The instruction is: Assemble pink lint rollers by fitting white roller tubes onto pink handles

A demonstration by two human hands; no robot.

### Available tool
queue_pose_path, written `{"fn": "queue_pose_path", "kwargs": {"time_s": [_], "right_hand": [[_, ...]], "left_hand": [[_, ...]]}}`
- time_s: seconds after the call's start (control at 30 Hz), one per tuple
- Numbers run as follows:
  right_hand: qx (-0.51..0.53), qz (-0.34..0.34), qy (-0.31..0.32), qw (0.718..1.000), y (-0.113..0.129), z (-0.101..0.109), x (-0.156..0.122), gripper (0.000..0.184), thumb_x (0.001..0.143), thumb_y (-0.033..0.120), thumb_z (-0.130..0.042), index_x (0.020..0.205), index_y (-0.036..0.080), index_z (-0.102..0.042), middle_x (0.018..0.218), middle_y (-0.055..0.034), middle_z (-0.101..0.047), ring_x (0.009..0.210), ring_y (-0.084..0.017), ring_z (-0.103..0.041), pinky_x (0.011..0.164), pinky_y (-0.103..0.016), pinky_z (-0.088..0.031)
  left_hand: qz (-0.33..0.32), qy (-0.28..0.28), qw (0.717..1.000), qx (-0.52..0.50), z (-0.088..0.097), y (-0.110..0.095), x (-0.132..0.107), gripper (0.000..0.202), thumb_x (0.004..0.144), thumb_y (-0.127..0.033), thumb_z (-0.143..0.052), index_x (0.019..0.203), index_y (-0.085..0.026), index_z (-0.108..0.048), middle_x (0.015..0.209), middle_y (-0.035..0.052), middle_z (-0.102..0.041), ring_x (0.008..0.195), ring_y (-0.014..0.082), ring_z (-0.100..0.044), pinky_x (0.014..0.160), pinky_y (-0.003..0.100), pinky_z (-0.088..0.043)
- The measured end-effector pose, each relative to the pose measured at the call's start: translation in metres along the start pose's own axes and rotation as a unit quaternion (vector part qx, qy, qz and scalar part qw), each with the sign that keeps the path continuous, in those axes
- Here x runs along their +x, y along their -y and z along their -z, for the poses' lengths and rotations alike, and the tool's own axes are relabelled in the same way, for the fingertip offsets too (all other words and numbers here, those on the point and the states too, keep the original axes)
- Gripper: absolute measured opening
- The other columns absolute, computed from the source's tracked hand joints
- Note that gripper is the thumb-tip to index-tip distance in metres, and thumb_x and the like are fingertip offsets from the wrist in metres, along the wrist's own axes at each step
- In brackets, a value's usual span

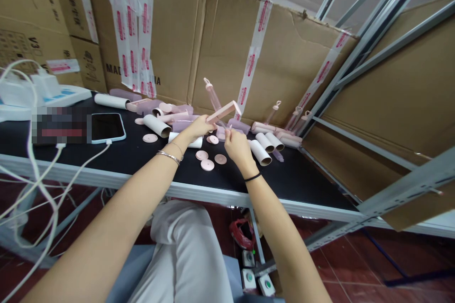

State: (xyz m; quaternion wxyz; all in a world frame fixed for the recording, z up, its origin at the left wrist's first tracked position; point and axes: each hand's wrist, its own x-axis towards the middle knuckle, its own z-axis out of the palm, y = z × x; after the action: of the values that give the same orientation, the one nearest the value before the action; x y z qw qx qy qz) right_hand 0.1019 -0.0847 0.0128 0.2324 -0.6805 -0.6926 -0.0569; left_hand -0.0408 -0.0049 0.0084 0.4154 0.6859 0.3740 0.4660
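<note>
The left hand (199, 127) is gripping one end of a pink angular plastic frame (224, 111), held just above the black tabletop (124, 156); the right hand (237, 146) is pinching a small clear part (226, 126) at its underside. The frame is probably light and stiff — best taken by its straight arm. Round pink plastic caps (207, 164) and white cardboard tubes (157, 126) are lying nearby — the fingertips are hard to make out.
</note>
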Motion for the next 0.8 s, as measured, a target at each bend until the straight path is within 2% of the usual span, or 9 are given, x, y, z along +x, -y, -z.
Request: {"fn": "queue_pose_path", "kwargs": {"time_s": [0.07, 0.13, 0.27, 0.33, 0.47, 0.57, 0.67, 0.73, 0.8], "right_hand": [[-0.003, -0.003, 0.005, 1.0, 0.001, 0.0, 0.0, 0.047, 0.099, 0.036, -0.022, 0.104, 0.015, -0.063, 0.1, -0.0158, -0.07, 0.098, -0.026, -0.066, 0.081, -0.033, -0.045], [-0.002, -0.002, 0.006, 1.0, 0.002, 0.0, 0.0, 0.047, 0.1, 0.036, -0.022, 0.105, 0.014, -0.063, 0.101, -0.0162, -0.07, 0.1, -0.026, -0.065, 0.082, -0.032, -0.044], [0.007, -0.003, 0.004, 1.0, 0.001, -0.001, 0.001, 0.048, 0.1, 0.036, -0.022, 0.106, 0.014, -0.064, 0.101, -0.0168, -0.07, 0.1, -0.025, -0.065, 0.083, -0.032, -0.043], [0.012, -0.008, 0.002, 1.0, 0.001, -0.002, 0.001, 0.047, 0.1, 0.036, -0.022, 0.105, 0.014, -0.064, 0.1, -0.0164, -0.07, 0.099, -0.025, -0.065, 0.082, -0.031, -0.043], [0.026, -0.015, -0.01, 1.0, -0.001, -0.002, 0.001, 0.045, 0.099, 0.035, -0.024, 0.104, 0.014, -0.064, 0.098, -0.0154, -0.07, 0.095, -0.025, -0.066, 0.078, -0.031, -0.043], [0.042, -0.007, -0.02, 0.999, -0.002, -0.002, 0.002, 0.043, 0.098, 0.035, -0.025, 0.099, 0.015, -0.063, 0.097, -0.0151, -0.07, 0.094, -0.026, -0.065, 0.076, -0.031, -0.042], [0.088, 0.004, -0.056, 0.995, -0.006, -0.002, 0.004, 0.04, 0.098, 0.034, -0.025, 0.089, 0.017, -0.06, 0.093, -0.0129, -0.069, 0.089, -0.024, -0.065, 0.076, -0.031, -0.043], [0.164, 0.011, -0.089, 0.982, -0.009, -0.004, 0.006, 0.036, 0.097, 0.039, -0.028, 0.083, 0.019, -0.054, 0.084, -0.0086, -0.068, 0.082, -0.021, -0.064, 0.074, -0.03, -0.044], [0.281, 0.012, -0.094, 0.955, -0.012, -0.007, 0.008, 0.031, 0.092, 0.049, -0.037, 0.08, 0.022, -0.046, 0.074, -0.0025, -0.064, 0.07, -0.018, -0.064, 0.067, -0.028, -0.046]], "left_hand": [[0.031, 0.009, 0.998, -0.045, -0.002, -0.002, -0.001, 0.013, 0.066, -0.014, -0.064, 0.077, -0.013, -0.057, 0.058, -0.0034, -0.051, 0.044, 0.006, -0.043, 0.045, 0.021, -0.035], [0.066, 0.001, 0.993, -0.095, -0.004, -0.005, -0.002, 0.006, 0.069, -0.011, -0.06, 0.073, -0.013, -0.055, 0.056, -0.0039, -0.05, 0.042, 0.0049, -0.043, 0.045, 0.02, -0.037], [0.105, -0.015, 0.975, -0.197, -0.004, -0.005, -0.001, 0.009, 0.074, -0.006, -0.058, 0.07, -0.012, -0.053, 0.06, -0.0019, -0.055, 0.055, 0.0094, -0.06, 0.064, 0.026, -0.053], [0.116, -0.016, 0.968, -0.221, -0.004, -0.003, 0.0, 0.009, 0.075, -0.006, -0.06, 0.072, -0.012, -0.054, 0.061, -0.0006, -0.057, 0.062, 0.0112, -0.064, 0.07, 0.027, -0.055], [0.104, -0.011, 0.97, -0.218, -0.004, -0.005, -0.002, 0.016, 0.073, -0.004, -0.066, 0.085, -0.011, -0.058, 0.071, 0.002, -0.063, 0.063, 0.0111, -0.065, 0.062, 0.024, -0.054], [0.076, 0.004, 0.98, -0.185, -0.006, -0.009, -0.004, 0.016, 0.075, -0.012, -0.068, 0.088, -0.012, -0.057, 0.077, 0.0029, -0.064, 0.062, 0.0109, -0.063, 0.058, 0.024, -0.052], [0.042, -0.018, 0.996, -0.077, -0.009, -0.01, -0.003, 0.019, 0.082, -0.03, -0.063, 0.084, -0.012, -0.059, 0.075, 0.0029, -0.062, 0.058, 0.0095, -0.057, 0.052, 0.021, -0.045], [-0.009, -0.039, 0.999, 0.028, -0.01, -0.01, -0.002, 0.028, 0.083, -0.04, -0.061, 0.078, -0.012, -0.06, 0.068, 0.0013, -0.059, 0.058, 0.0096, -0.053, 0.053, 0.021, -0.041], [-0.07, -0.033, 0.99, 0.115, -0.011, -0.01, -0.003, 0.037, 0.084, -0.048, -0.055, 0.073, -0.013, -0.059, 0.065, 0.001, -0.057, 0.06, 0.0112, -0.052, 0.056, 0.023, -0.041]]}}
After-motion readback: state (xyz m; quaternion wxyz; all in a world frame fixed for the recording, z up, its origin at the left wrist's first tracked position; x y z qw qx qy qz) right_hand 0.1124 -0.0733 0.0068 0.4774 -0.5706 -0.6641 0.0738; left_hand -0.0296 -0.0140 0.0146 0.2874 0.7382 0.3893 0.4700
